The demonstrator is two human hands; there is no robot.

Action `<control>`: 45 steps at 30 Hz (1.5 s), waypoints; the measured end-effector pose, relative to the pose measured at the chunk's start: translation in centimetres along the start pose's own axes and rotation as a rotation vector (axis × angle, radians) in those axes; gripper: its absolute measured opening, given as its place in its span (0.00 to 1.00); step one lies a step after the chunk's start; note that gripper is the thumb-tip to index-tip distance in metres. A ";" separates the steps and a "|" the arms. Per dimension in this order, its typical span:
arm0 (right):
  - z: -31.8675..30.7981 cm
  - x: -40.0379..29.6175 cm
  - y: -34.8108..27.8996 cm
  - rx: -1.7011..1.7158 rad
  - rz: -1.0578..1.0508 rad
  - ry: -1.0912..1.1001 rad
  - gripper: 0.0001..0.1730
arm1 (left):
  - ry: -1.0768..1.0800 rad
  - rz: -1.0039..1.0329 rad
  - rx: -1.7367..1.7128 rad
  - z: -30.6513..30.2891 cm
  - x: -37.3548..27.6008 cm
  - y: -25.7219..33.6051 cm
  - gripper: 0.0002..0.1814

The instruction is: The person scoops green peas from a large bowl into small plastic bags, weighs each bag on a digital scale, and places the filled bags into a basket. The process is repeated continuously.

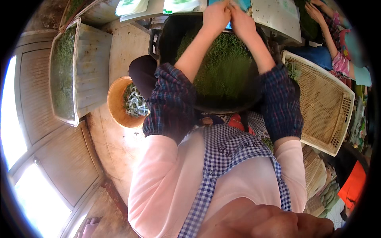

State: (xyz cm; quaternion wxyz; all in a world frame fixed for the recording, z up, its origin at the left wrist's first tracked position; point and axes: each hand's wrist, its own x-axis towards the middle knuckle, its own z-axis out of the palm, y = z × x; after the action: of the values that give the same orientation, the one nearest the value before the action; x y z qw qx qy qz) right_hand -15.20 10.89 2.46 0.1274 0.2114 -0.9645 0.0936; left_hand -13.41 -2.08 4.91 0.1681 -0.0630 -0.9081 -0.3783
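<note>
My left hand (215,17) and my right hand (242,23) meet at the top edge of the view, above the far side of a black plastic tub (169,38). Their fingertips come together there, and I cannot tell whether anything is pinched between them. Fine green moss-like plant matter (223,68) fills much of the tub, which stands before my lap between my forearms. Just beyond my hands, a blue object (246,4) lies at the table edge, partly hidden by them.
Green-and-white packets (181,5) lie on a metal table (275,19). An orange bucket (114,101) holds clear plastic scraps. At left stands a white bin (92,68) of greenery; at right, a cream plastic basket (323,104). Another person's hands (314,10) are over green matter.
</note>
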 end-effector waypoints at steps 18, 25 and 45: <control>9.3 -8.3 -3.5 0.550 0.197 -0.132 0.16 | 0.228 -0.355 -0.604 -7.1 -8.1 -5.8 0.16; 12.2 -4.7 -3.1 0.396 0.149 -0.471 0.19 | 0.195 -0.453 -0.637 -6.8 -10.3 -6.2 0.16; -5.2 -6.4 -2.8 0.556 0.129 0.247 0.14 | -0.193 -0.719 -0.959 -2.9 -12.8 -1.9 0.21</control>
State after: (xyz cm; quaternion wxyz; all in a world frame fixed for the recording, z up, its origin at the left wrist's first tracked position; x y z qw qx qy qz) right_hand -7.29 12.02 5.92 0.1746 0.1635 -0.8906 0.3868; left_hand -1.15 -5.36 1.01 -0.1002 0.1449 -0.6122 -0.7709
